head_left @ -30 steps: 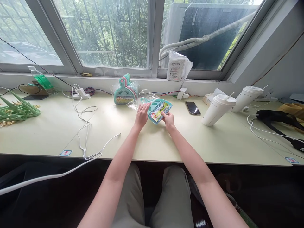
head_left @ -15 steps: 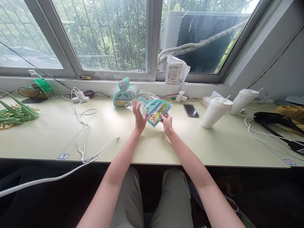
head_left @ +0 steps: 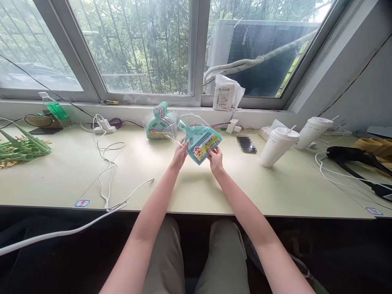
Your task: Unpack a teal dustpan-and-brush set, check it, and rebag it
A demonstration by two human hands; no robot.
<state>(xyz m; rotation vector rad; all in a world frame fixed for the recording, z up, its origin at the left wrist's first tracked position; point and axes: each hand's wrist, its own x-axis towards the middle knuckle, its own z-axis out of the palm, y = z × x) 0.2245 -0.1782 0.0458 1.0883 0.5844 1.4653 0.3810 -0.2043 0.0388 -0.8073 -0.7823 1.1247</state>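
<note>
A small teal dustpan-and-brush set (head_left: pixel 202 139) with a yellow label, in clear plastic wrap, is held tilted above the table. My right hand (head_left: pixel 216 161) grips its lower right edge, thumb on the label side. My left hand (head_left: pixel 179 156) is closed at its left edge, where the loose plastic wrap bunches up; the exact grip of those fingertips is partly hidden. Just behind, to the left, stands a stack of similar dustpan sets (head_left: pixel 157 126) in teal and pink, partly covered by crinkled clear plastic.
A white cable (head_left: pixel 107 179) trails over the table on the left, near a power strip (head_left: pixel 104 127). Two white lidded cups (head_left: pixel 279 148) stand at the right, beside a blurred dark object (head_left: pixel 246 144). Green plant-like items (head_left: pixel 26 146) lie far left; a black strap-like object (head_left: pixel 352 157) lies far right.
My left hand has moved from an open, raised pose down onto the left edge of the dustpan set and closed there. My right hand keeps its hold.
</note>
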